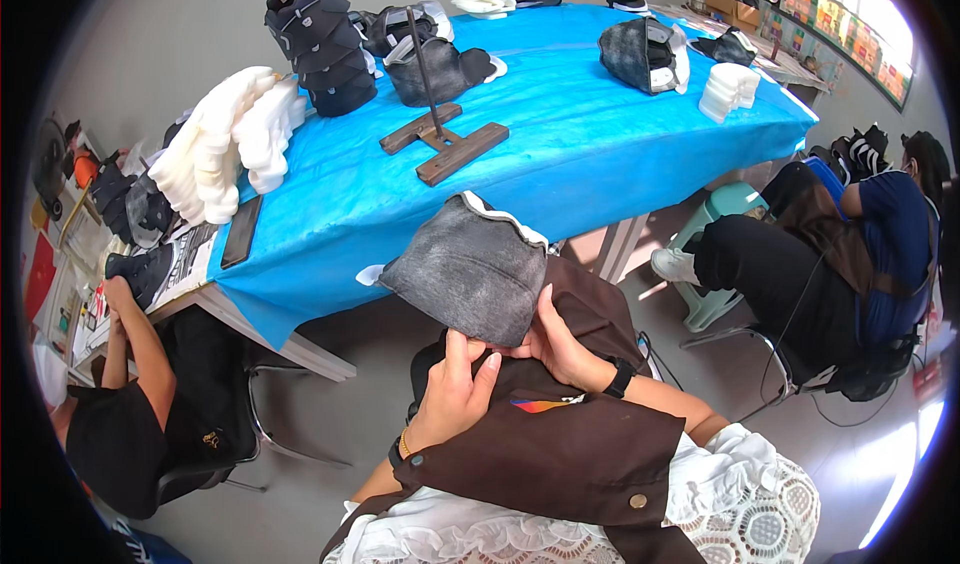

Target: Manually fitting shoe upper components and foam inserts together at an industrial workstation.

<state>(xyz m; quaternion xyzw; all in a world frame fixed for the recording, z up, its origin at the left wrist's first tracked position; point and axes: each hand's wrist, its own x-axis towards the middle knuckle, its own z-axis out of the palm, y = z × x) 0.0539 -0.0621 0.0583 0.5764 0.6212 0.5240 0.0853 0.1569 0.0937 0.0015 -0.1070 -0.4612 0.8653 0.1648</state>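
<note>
Cap (465, 276) (grey) stretches crosswise, white tab (369, 276) pointing left.

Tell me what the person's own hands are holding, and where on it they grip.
A dark gray cap: the left hand holds its near edge, the right hand its near right corner.

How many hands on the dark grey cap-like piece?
2. The wearer's left hand is at the lower edge of the dark grey cap-like piece; the right hand is at its lower right corner. Some fingertips are hidden; no other hand shows on it.
</note>
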